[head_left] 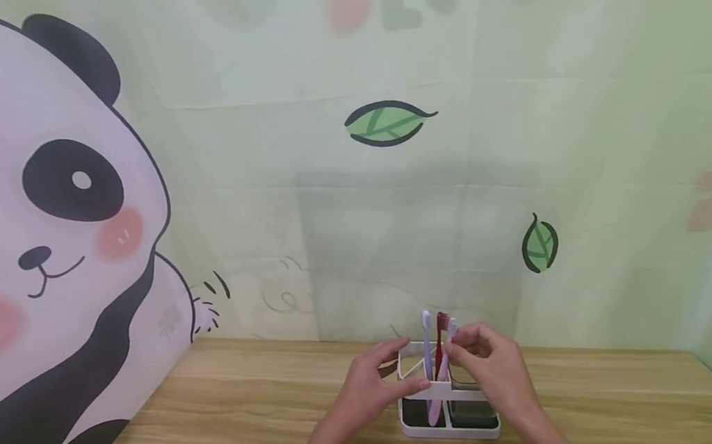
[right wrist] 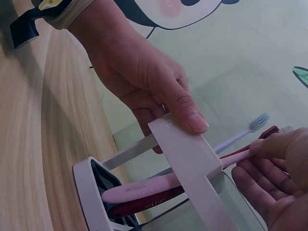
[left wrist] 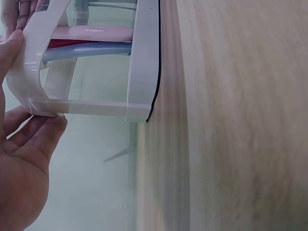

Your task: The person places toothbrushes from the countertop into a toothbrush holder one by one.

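Note:
A white toothbrush holder (head_left: 451, 435) with an open frame and dark-lined base stands on the table. My left hand (head_left: 371, 382) grips its upper frame from the left, thumb on the front and fingers round the back. With thumb and fingertips, my right hand (head_left: 498, 371) pinches a pink toothbrush (right wrist: 139, 188) just under its head. That brush leans in a top slot, its handle end low in the base. Beside it stand a red toothbrush (head_left: 439, 348) and a light blue toothbrush (head_left: 427, 345), bristles up. In the right wrist view, my right fingers partly hide the brush heads.
A clear cup (left wrist: 110, 14) sits in the holder's right side. The wooden table (head_left: 220, 414) runs back to a pale green cloth backdrop (head_left: 231, 155) printed with leaves and a large panda (head_left: 103, 283) at the left.

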Motion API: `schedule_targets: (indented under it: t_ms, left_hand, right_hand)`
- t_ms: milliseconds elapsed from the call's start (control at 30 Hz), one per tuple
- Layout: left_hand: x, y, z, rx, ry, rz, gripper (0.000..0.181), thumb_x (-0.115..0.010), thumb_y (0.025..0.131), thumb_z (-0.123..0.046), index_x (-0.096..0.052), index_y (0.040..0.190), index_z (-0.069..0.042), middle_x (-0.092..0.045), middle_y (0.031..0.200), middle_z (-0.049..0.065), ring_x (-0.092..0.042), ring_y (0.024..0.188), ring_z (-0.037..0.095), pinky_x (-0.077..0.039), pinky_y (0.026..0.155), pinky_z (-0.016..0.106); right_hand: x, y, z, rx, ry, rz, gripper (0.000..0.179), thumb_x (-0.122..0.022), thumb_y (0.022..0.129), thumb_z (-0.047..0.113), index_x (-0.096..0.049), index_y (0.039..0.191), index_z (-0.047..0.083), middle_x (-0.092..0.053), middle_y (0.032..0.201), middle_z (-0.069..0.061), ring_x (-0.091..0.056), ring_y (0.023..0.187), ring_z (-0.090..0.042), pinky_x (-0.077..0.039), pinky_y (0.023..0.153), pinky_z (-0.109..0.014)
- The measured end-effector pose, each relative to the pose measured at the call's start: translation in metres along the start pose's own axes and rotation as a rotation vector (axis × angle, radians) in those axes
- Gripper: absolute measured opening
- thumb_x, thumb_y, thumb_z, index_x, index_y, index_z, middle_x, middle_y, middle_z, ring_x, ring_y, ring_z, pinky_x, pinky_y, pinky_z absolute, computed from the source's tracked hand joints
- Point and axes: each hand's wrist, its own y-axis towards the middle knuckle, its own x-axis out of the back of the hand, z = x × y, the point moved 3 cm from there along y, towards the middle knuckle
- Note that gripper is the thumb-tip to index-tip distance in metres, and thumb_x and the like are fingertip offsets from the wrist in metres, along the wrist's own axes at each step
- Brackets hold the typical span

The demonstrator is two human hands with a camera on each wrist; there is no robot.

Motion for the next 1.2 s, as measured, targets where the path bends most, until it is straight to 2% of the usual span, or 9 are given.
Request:
schedule_targets:
  t_ms: [467,700,967,1067,1200]
  left_hand:
    - [-0.001,0.000,0.000,0.013,0.002,0.004,0.065,-0.090,0.089,-0.025,-0.064,0.144,-0.001,-0.064,0.141,0.019,-0.063,0.129,0.036,-0.056,0.105,0.047]
    - [-0.001,0.001,0.000,0.033,-0.015,0.013,0.064,-0.089,0.091,-0.026,-0.063,0.145,-0.005,-0.062,0.143,0.018,-0.061,0.132,0.036,-0.055,0.107,0.049]
    - [-0.001,0.000,0.000,0.018,-0.017,0.017,0.064,-0.088,0.091,-0.026,-0.063,0.145,-0.005,-0.063,0.143,0.017,-0.060,0.133,0.036,-0.055,0.107,0.048]
    - [-0.001,0.000,0.000,0.005,0.021,0.027,0.066,-0.088,0.092,-0.028,-0.062,0.146,-0.003,-0.062,0.143,0.017,-0.060,0.133,0.035,-0.055,0.107,0.046]
    - [0.002,-0.001,-0.002,0.012,0.147,0.051,0.070,-0.085,0.093,-0.040,-0.060,0.149,-0.005,-0.061,0.147,0.015,-0.059,0.133,0.032,-0.056,0.107,0.046]
  right_hand:
    - [0.005,0.000,-0.003,0.010,-0.070,0.042,0.019,-0.080,0.096,0.008,-0.069,0.108,-0.002,-0.073,0.100,-0.008,-0.072,0.097,-0.022,-0.062,0.084,-0.025]
    - [0.007,0.000,-0.001,0.001,-0.068,0.058,0.019,-0.080,0.096,0.008,-0.070,0.109,-0.002,-0.073,0.101,-0.008,-0.072,0.098,-0.022,-0.062,0.083,-0.025]
    - [0.013,0.002,0.001,-0.009,-0.070,0.075,0.022,-0.081,0.096,0.011,-0.071,0.111,-0.001,-0.075,0.103,-0.009,-0.074,0.100,-0.023,-0.063,0.087,-0.027]
    - [0.018,0.002,0.001,-0.011,-0.082,0.080,0.025,-0.082,0.096,0.014,-0.072,0.114,0.000,-0.075,0.105,-0.009,-0.073,0.101,-0.024,-0.064,0.087,-0.028]
    - [0.025,0.004,0.002,-0.007,-0.136,0.074,0.028,-0.081,0.097,0.019,-0.072,0.117,0.001,-0.075,0.109,-0.009,-0.072,0.105,-0.025,-0.062,0.087,-0.026]
